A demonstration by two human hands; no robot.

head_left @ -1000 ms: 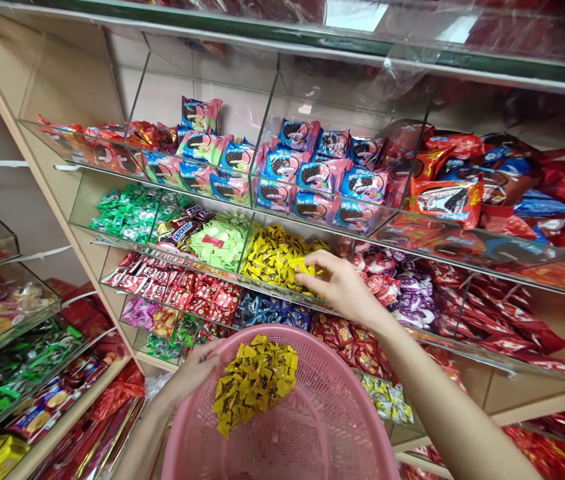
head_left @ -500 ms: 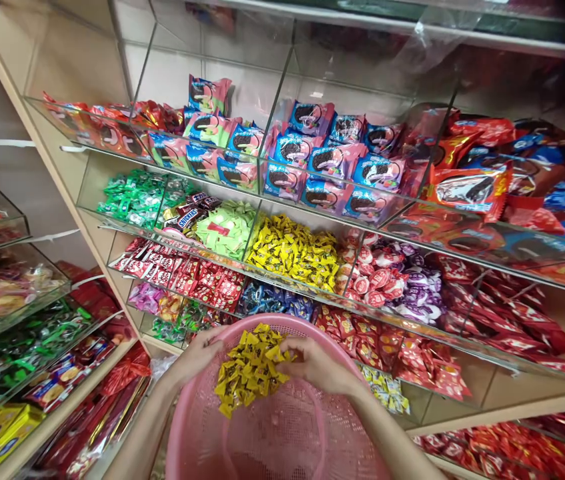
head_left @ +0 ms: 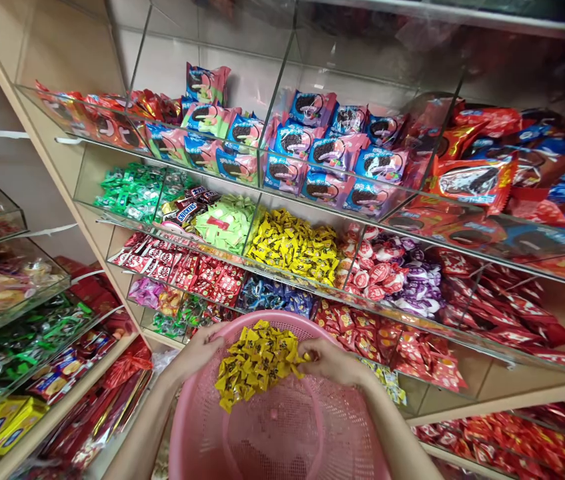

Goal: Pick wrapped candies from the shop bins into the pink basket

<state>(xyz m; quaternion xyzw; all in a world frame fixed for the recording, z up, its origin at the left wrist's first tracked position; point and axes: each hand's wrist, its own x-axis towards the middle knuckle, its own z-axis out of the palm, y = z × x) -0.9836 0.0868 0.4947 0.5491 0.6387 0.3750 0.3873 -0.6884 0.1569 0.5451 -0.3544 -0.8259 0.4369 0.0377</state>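
A pink plastic basket (head_left: 272, 440) with mesh-like sides is tilted toward me below the shelves. Small yellow-wrapped candies (head_left: 257, 363) lie heaped against its far side. My left hand (head_left: 206, 348) is closed over the basket's left rim, its fingertips hidden behind the edge. Inside the basket, my right hand (head_left: 329, 360) has its fingers curled around candies at the right end of the heap. The palm side of that hand is out of sight.
Clear-walled shelf bins rise ahead, one holding more yellow candies (head_left: 295, 247). Beside it lie light green packets (head_left: 226, 223) and red-and-white candies (head_left: 375, 267). Cookie packs (head_left: 312, 147) fill the bins above. Another rack with green-wrapped sweets (head_left: 22, 333) stands at left.
My right hand has moved a little to the right, and the candy heap now spreads farther that way. My left hand stays on the rim. The view has shifted slightly.
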